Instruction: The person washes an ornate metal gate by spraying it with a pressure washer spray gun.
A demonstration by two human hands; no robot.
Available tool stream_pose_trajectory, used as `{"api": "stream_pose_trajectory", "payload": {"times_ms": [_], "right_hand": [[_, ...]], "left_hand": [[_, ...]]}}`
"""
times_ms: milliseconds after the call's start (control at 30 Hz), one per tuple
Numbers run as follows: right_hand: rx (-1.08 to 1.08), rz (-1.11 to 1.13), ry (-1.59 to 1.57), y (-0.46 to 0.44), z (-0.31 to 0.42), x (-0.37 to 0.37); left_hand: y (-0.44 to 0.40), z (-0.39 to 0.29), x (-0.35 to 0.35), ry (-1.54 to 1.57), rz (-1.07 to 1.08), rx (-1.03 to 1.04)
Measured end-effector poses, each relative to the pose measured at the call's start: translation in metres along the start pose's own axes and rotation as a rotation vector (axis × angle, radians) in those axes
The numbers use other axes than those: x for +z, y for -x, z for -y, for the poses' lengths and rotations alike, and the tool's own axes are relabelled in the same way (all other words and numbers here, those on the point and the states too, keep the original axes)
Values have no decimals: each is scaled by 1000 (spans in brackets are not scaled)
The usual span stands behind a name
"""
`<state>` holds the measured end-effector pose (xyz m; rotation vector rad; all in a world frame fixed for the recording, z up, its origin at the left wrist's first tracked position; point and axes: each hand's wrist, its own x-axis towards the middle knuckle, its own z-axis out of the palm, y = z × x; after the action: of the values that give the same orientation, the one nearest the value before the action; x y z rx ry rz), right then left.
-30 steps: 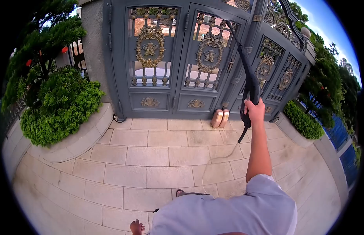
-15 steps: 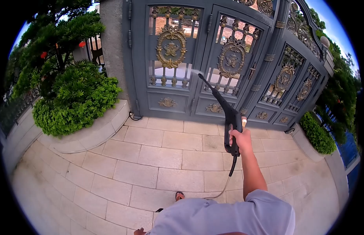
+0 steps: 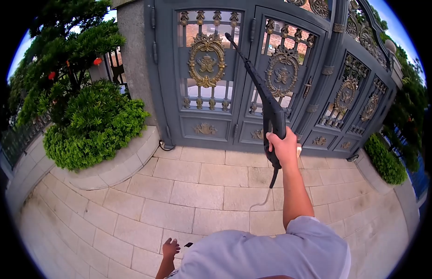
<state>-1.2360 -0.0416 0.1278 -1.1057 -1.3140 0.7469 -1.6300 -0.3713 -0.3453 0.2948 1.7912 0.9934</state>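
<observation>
My right hand point(image 3: 284, 148) is wrapped around the grip of a black pressure washer gun point(image 3: 273, 111), arm stretched forward. Its long lance points up and left, the nozzle in front of the upper part of the grey metal gate point(image 3: 206, 142), near a gold oval ornament point(image 3: 207, 60). I cannot make out any spray at the tip. From the bottom of the grip a thin hose point(image 3: 261, 203) runs down and disappears behind my shirt. Low at my side hangs my left hand point(image 3: 170, 249), empty, fingers apart, above the paving.
On the left, a curved stone planter point(image 3: 121, 165) holds green shrubs point(image 3: 93, 128) beside a stone pillar point(image 3: 134, 60). Another shrub bed point(image 3: 385, 160) borders the gate on the right. Pale stone paving point(image 3: 174, 214) covers the ground. A black cable point(image 3: 166, 147) lies at the gate's foot.
The gun has been raised, its nozzle moving from the ornament's lower right to its upper right. The mist seen at the tip no longer shows. My left hand has come further into view.
</observation>
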Motion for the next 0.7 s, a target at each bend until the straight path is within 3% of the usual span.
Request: {"api": "stream_pose_trajectory", "payload": {"times_ms": [200, 400, 533, 700], "right_hand": [[148, 57, -149, 10, 14, -6], [52, 4, -284, 6, 100, 21], [-134, -28, -123, -31, 130, 54], [-113, -40, 31, -54, 120, 86]], "left_hand": [[-22, -11, -3, 51, -47, -35], [-40, 41, -100, 70, -195, -175], [-49, 38, -165, 49, -215, -169], [-58, 42, -226, -20, -169, -95]]}}
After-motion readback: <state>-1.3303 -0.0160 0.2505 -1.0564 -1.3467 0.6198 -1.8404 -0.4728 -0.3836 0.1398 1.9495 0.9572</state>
